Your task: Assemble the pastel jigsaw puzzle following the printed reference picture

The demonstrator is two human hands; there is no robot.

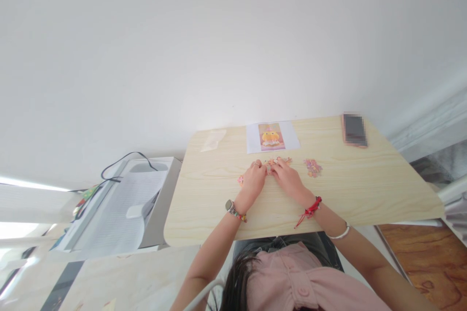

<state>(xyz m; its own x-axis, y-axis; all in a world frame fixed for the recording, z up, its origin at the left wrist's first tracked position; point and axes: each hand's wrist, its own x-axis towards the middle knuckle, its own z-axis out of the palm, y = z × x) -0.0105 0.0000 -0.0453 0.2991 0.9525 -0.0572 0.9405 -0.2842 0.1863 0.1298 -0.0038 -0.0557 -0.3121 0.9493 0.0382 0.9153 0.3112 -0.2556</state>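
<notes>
Middle pieces (272, 161): on the tabletop (204, 204), at and just beyond the fingertips of both hands; the spread runs sideways, its right end reaching past the right fingertips.
Left hand (254, 177): fingers bent, grip narrow, at the spread's left end; whether it pinches a piece, I cannot tell.
Right hand (289, 181): fingers curled down, grip narrow, touching the spread; what it holds is hidden.
Right pile (313, 167): apart from the rest, right of the right hand, the nearer one.
Left pieces (241, 181): just beside the left hand.
Sheet (292, 135): flat, beyond the middle pieces.
</notes>
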